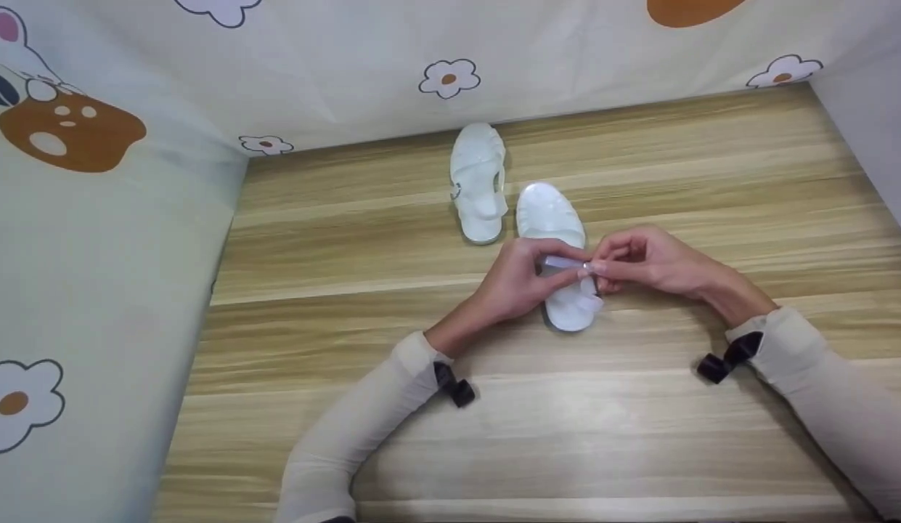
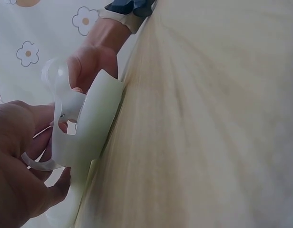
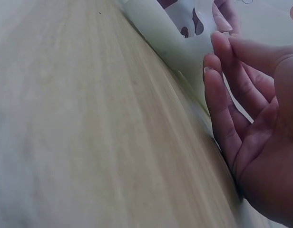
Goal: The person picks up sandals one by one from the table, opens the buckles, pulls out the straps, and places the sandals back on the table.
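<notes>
A white sandal (image 1: 548, 207) lies sole down on the wooden surface, toe pointing away, with both hands over its ankle strap (image 1: 563, 262). From the left, my left hand (image 1: 519, 280) pinches the strap between thumb and forefinger close to a small metal buckle (image 1: 587, 268). My right hand (image 1: 657, 265) meets it there, thumb and forefinger pinching the strap's end at the buckle. In the left wrist view the sandal's heel (image 2: 103, 102) stands beside the fingers. The right wrist view shows the other fingers (image 3: 220, 102) bent loosely beside the sandal. Fingertips partly hide the buckle.
A second white sandal (image 1: 479, 181) lies farther back to the left, its strap looped over the heel. Behind it rises a cream cloth wall (image 1: 348, 65) with flower prints. A pale side wall (image 1: 871, 109) bounds the wooden surface (image 1: 334, 240) on the right.
</notes>
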Motion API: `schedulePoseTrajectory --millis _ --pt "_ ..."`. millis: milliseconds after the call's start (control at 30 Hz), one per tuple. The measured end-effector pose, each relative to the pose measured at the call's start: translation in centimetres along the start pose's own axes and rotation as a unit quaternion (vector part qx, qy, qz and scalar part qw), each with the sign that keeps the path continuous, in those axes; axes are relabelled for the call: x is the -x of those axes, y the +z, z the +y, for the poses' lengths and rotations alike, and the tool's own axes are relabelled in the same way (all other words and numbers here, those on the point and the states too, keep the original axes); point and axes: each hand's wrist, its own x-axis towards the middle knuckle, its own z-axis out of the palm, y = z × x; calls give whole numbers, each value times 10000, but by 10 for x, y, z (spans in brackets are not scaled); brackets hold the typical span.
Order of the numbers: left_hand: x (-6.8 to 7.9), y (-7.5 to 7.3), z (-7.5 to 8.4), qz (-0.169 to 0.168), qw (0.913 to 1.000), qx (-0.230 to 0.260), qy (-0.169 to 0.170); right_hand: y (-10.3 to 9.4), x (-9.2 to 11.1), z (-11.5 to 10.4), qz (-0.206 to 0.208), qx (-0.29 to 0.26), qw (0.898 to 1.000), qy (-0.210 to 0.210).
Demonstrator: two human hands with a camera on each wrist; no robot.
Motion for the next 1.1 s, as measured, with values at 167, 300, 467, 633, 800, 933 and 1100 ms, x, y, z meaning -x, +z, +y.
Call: schedulePoseTrajectory --millis 167,300,467,633,800,933,1100 --pt "-1 0 0 -24 10000 21 -15 0 0 -2 65 65 9998 153" --pt "-3 -2 -1 -124 9999 -35 38 1 0 -3 90 -55 9996 261" --pt "-3 -9 -5 -94 9995 -152 247 1 -2 -2 129 -149 9997 175" --pt "-4 -15 -6 -185 9995 -95 257 0 -2 1 -14 66 10000 -9" --pt "-4 -19 -7 -346 9992 200 55 -1 -2 1 -58 101 9999 -26" --pt "-4 -20 -11 -374 9991 188 70 0 -2 -1 -19 154 9997 167" --pt "-4 -21 -11 -403 9989 222 19 0 -2 -3 38 218 9986 476"
